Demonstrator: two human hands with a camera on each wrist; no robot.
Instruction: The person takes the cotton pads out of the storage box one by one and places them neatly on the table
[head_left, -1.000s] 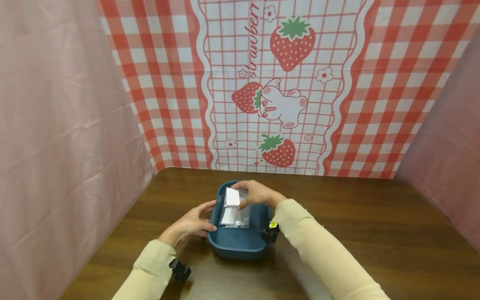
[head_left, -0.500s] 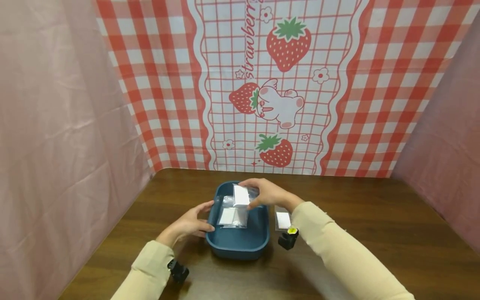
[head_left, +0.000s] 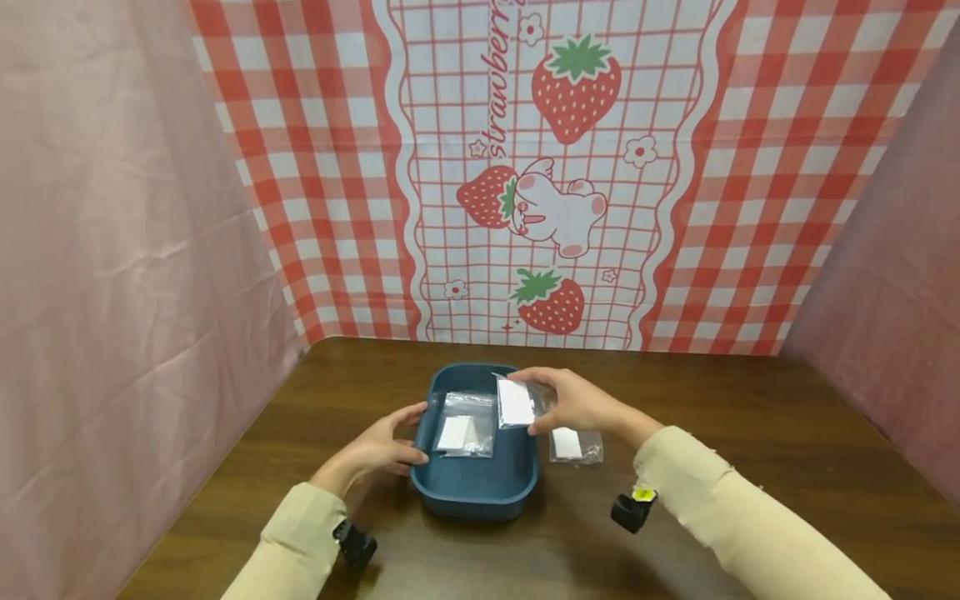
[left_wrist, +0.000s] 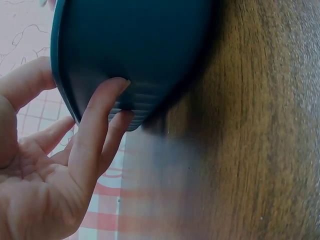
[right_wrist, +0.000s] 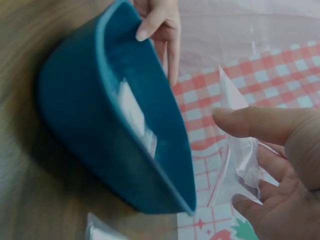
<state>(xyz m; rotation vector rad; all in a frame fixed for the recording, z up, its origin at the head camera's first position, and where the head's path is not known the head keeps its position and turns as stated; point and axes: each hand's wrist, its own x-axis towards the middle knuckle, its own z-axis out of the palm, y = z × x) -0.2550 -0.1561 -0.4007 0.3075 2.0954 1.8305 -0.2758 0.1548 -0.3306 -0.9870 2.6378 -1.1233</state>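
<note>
My left hand (head_left: 377, 443) holds the left wall of a blue plastic bin (head_left: 474, 504); in the left wrist view some fingers (left_wrist: 92, 127) touch its outside while another digit passes behind the rim. My right hand (head_left: 585, 404) pinches a clear plastic bag with a white card in it (head_left: 515, 404), just above the bin's right rim. The right wrist view shows this bag (right_wrist: 242, 150) edge-on behind the thumb. Inside the bin lies another clear bag with a white insert (head_left: 454, 435), on the left of its floor; whether several are stacked cannot be told.
A further clear bag with a white insert (head_left: 567, 444) lies on the brown wooden table (head_left: 675, 400), right of the bin and under my right hand. A checkered strawberry cloth (head_left: 555, 208) hangs behind the table. Pink curtains (head_left: 142, 250) stand at both sides.
My right hand has lifted a bag out of the bin and moved right with it, over the rim. The bag on the table has come into sight. My left hand stays on the bin.
</note>
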